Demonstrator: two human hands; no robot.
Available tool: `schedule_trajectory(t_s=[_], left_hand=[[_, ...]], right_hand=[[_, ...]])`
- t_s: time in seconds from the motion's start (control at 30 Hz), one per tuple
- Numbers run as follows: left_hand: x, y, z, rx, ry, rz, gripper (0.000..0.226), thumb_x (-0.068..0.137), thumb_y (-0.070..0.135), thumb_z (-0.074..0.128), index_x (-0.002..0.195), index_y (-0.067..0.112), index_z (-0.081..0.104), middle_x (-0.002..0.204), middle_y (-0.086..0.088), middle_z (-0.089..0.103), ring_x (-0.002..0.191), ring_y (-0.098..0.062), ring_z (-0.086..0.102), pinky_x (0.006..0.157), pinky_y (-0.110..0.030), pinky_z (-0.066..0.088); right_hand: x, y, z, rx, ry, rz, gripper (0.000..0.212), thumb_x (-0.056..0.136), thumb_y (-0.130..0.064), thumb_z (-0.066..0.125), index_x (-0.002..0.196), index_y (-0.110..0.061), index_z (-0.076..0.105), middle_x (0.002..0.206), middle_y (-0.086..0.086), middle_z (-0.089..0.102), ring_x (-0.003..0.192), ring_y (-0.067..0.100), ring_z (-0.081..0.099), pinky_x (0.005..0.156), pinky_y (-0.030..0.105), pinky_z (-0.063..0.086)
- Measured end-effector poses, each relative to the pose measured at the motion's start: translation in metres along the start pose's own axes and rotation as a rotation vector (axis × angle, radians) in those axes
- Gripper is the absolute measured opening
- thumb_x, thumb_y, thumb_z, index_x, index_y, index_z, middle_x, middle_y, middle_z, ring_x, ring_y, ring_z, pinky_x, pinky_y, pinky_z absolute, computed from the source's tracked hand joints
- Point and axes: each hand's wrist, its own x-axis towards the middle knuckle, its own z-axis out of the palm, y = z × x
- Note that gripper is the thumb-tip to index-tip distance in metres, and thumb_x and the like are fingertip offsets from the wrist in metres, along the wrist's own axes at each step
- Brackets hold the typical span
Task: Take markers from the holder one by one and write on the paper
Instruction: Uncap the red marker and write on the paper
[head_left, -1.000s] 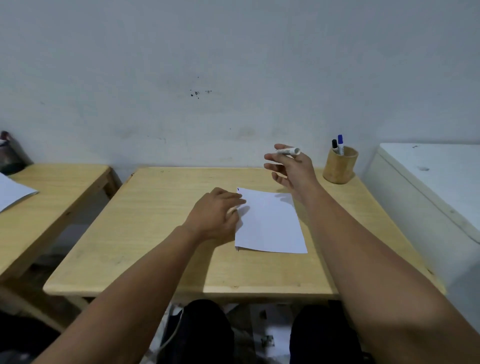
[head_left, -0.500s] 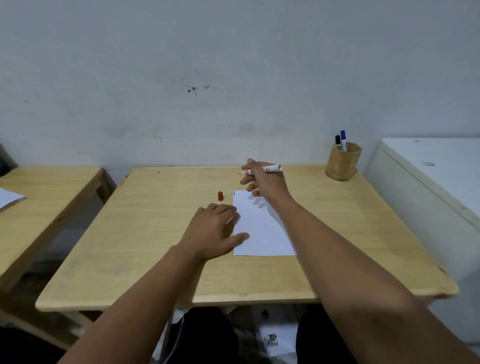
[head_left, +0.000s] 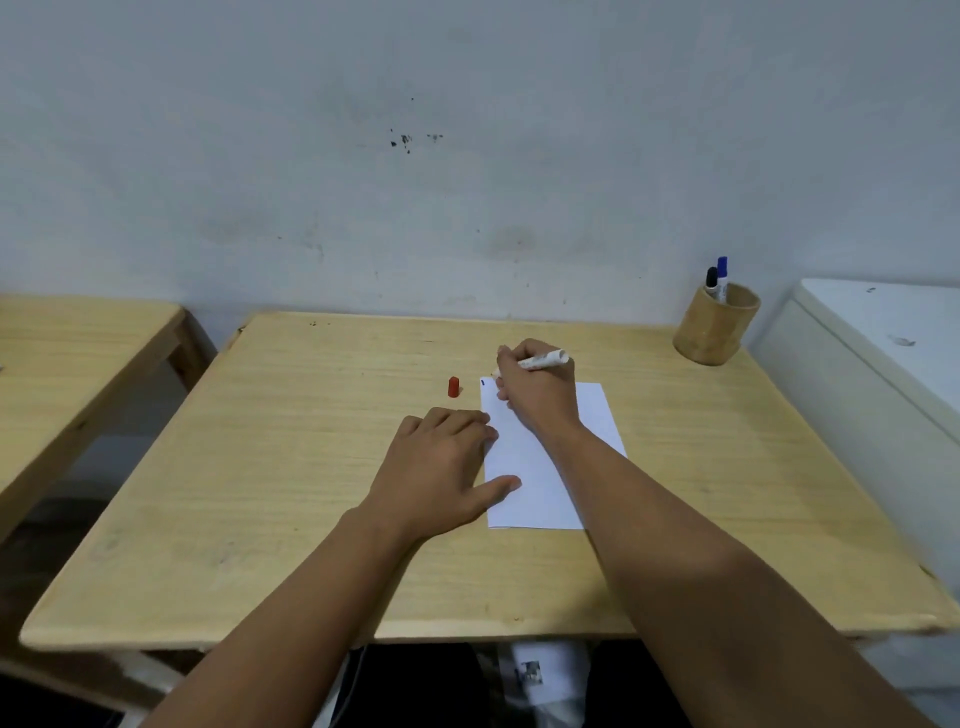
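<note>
Writing: right hand (head_left: 537, 395) grips white uncapped marker (head_left: 543, 359) at white paper sheet (head_left: 597, 421); left hand (head_left: 441, 462) flat, open, pins it. Next: recap with red cap (head_left: 453, 387).

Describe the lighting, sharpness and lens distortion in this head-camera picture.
Head view: soft, even light, faint shadows; wide-angle bending bows the light wooden table edges; the small red marker cap and white paper sheet look sharp; both forearms loom large near the bottom.
</note>
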Motion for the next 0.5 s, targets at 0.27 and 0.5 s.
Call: schedule_trajectory(t_s=[0.27,0.5], left_hand=[[-0.011,-0.008,-0.003,0.06,-0.13,-0.163,0.109,0.072,0.099,0.031,0.155,0.029,0.038,0.168,0.0,0.028,0.156,-0.023,0.018,0.123,-0.064,0.005],[-0.011,-0.008,-0.01,0.05,-0.288,-0.214,0.135,0.058,0.109,0.027,0.165,0.028,0.013,0.174,0.001,-0.001,0.16,-0.022,-0.009,0.123,-0.065,-0.008]], right_hand=[[0.008,0.006,0.0,0.07,-0.021,0.043,0.034,0.09,-0.022,0.067,0.085,0.011,0.059,0.086,0.029,0.075,0.061,0.018,0.073,0.061,0.032,0.058],[0.009,0.009,0.001,0.078,-0.049,0.014,0.036,0.086,-0.028,0.077,0.072,0.001,0.063,0.076,0.02,0.078,0.063,0.021,0.073,0.065,0.037,0.061]])
